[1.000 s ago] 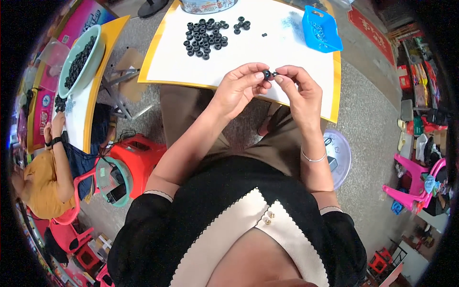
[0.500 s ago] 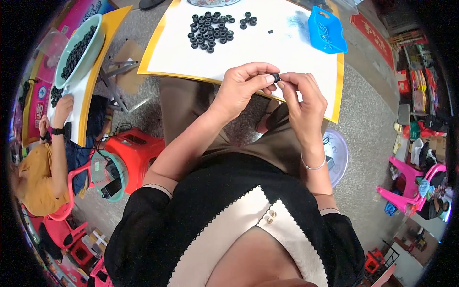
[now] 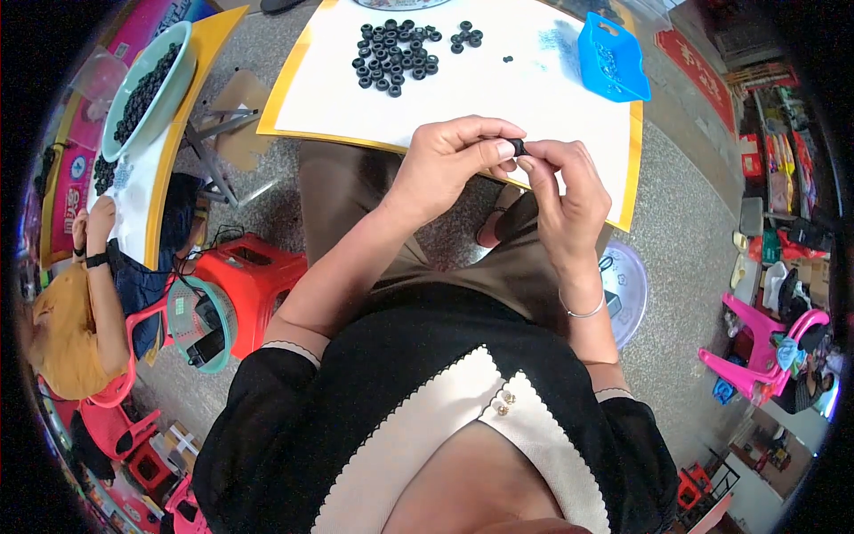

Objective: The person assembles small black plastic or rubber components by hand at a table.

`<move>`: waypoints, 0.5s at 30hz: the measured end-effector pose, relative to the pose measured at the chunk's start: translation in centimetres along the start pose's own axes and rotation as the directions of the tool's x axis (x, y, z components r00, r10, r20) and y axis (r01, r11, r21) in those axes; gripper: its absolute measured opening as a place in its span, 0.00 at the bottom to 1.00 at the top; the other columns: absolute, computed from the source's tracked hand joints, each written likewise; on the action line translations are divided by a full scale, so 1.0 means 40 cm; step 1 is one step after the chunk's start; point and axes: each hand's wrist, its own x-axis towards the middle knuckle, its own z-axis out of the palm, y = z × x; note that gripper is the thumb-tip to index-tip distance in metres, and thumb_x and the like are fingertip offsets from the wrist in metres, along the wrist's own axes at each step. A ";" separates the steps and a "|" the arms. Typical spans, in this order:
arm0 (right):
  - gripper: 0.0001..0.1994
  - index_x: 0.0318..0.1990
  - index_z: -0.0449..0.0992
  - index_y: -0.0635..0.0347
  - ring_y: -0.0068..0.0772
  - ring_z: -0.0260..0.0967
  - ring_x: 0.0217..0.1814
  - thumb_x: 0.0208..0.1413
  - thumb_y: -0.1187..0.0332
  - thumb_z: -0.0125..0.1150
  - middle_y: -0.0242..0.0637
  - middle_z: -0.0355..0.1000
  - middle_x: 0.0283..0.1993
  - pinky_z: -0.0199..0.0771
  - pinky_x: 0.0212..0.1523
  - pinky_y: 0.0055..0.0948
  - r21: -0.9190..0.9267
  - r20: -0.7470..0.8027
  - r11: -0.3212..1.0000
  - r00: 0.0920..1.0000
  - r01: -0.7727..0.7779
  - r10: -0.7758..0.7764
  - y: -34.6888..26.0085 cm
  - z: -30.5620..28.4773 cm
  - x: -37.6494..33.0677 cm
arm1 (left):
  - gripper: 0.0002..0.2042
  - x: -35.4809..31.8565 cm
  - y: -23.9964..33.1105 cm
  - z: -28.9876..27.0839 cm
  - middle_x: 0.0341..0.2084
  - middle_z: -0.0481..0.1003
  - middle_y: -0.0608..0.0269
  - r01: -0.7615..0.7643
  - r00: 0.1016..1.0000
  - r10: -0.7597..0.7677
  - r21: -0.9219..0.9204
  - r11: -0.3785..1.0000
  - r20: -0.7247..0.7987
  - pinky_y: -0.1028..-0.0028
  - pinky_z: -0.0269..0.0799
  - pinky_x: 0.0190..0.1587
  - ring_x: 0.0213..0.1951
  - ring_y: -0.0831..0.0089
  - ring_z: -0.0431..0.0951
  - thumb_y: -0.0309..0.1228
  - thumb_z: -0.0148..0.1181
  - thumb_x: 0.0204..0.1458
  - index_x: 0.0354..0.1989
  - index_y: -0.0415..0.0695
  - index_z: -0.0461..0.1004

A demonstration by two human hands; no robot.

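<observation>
A small round black part (image 3: 519,146), like the ring-shaped ones on the table, is pinched between my two hands above the table's near edge. My left hand (image 3: 454,165) is closed, thumb and forefinger gripping the part's left side. From the right, the fingertips of my right hand (image 3: 569,182) press against it. Beyond them, several black rings with center holes (image 3: 391,62) lie in a loose pile, and a smaller group of rings (image 3: 467,37) sits to its right. One tiny black piece (image 3: 508,59) lies apart.
A blue tray (image 3: 623,80) holding small clear bits stands at the white table's (image 3: 356,116) far right. At left, another person's hands (image 3: 100,218) work beside a pale green basin (image 3: 182,67) of black parts. A red stool (image 3: 258,311) and lilac basin (image 3: 633,294) flank my legs.
My hands keep hold of the black part, with slight shifts of the fingers. At left, the other person's hand has drawn back toward their other hand.
</observation>
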 end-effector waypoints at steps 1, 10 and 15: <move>0.08 0.33 0.74 0.62 0.33 0.67 0.29 0.43 0.79 0.63 0.37 0.71 0.29 0.67 0.31 0.27 0.085 0.006 0.992 0.995 -0.095 0.095 -0.001 -0.001 -0.001 | 0.10 0.002 -0.007 -0.005 0.34 0.75 0.59 0.038 0.999 -0.035 -0.128 0.991 0.028 0.77 0.73 0.38 0.32 0.76 0.74 0.22 0.55 0.52 0.43 0.35 0.74; 0.09 0.32 0.76 0.59 0.33 0.64 0.32 0.40 0.73 0.67 0.35 0.68 0.29 0.63 0.34 0.29 0.024 -0.003 0.998 0.998 0.057 -0.057 0.018 -0.013 -0.006 | 0.14 0.006 -0.008 -0.009 0.34 0.75 0.58 0.133 0.973 -0.067 -0.305 0.943 0.220 0.77 0.72 0.36 0.32 0.75 0.73 0.30 0.58 0.52 0.44 0.33 0.72; 0.11 0.31 0.75 0.57 0.33 0.61 0.31 0.38 0.68 0.69 0.34 0.67 0.28 0.59 0.33 0.30 -0.056 0.026 0.986 0.987 0.157 -0.156 0.026 -0.017 -0.009 | 0.11 0.006 -0.007 -0.014 0.27 0.75 0.63 0.233 0.945 -0.127 -0.350 0.907 0.301 0.81 0.72 0.33 0.27 0.80 0.73 0.28 0.57 0.53 0.42 0.35 0.73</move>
